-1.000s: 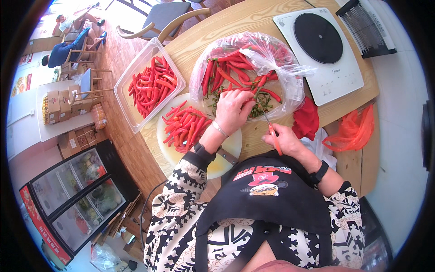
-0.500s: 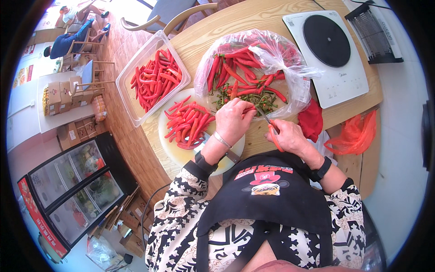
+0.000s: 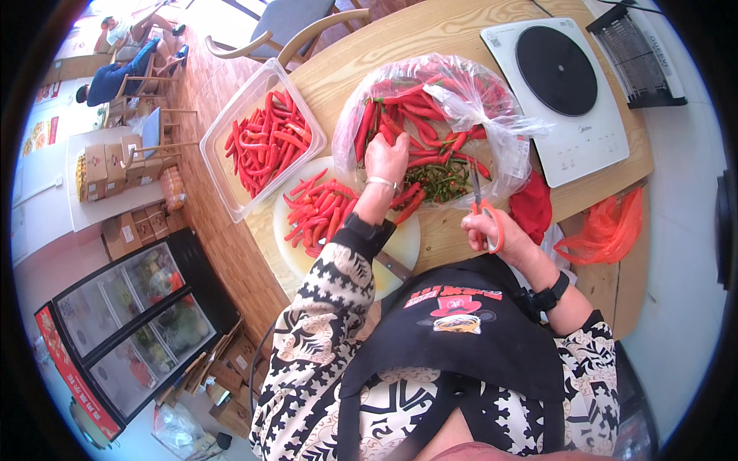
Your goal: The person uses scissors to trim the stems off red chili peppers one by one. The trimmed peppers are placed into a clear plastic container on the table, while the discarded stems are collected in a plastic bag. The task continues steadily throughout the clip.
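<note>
My left hand reaches into a clear plastic bag of red chili peppers and touches the peppers at its left side. Whether its fingers close on one I cannot tell. My right hand grips orange-handled scissors, blades pointing up toward a heap of green stems in the bag. A round white board in front of me carries a pile of trimmed red peppers.
A clear rectangular tub of red peppers stands left of the bag. A white induction hob lies at the table's right, a black rack beyond it. Red cloth and an orange plastic bag lie by my right arm. A wooden chair stands behind the table.
My left hand has moved from the board's edge up into the bag of peppers. My right hand with the scissors has shifted slightly right, blades now raised toward the stems.
</note>
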`<state>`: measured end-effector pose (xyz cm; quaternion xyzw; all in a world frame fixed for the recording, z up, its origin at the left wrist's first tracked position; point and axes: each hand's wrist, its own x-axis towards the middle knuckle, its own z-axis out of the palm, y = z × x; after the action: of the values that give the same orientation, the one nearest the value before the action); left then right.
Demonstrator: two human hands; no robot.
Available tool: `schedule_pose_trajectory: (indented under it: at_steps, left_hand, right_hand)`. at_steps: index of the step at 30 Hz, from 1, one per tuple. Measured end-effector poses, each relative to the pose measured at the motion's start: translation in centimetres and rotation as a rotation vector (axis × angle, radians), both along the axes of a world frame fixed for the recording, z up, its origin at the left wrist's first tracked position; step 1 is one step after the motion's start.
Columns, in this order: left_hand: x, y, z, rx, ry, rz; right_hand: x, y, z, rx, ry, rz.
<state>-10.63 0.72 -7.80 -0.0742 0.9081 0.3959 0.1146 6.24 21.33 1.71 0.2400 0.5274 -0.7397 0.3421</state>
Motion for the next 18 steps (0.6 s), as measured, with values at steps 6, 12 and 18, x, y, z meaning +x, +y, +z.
schedule_pose_trajectory:
  at_steps: [6, 12, 18]
  left_hand:
    - [-0.7, 1.4, 1.2, 0.228, 0.061, 0.088]
    - [5.5, -1.0, 8.5, 0.335, -0.017, -0.165]
    - [9.6, -2.2, 10.5, 0.123, 0.074, -0.368]
  right_hand:
    - [0.2, -0.5, -0.2, 0.129, 0.055, 0.149]
    - [0.4, -1.0, -1.6, 0.233, 0.169, 0.187]
    - [-1.3, -1.9, -1.3, 0.165, 0.162, 0.278]
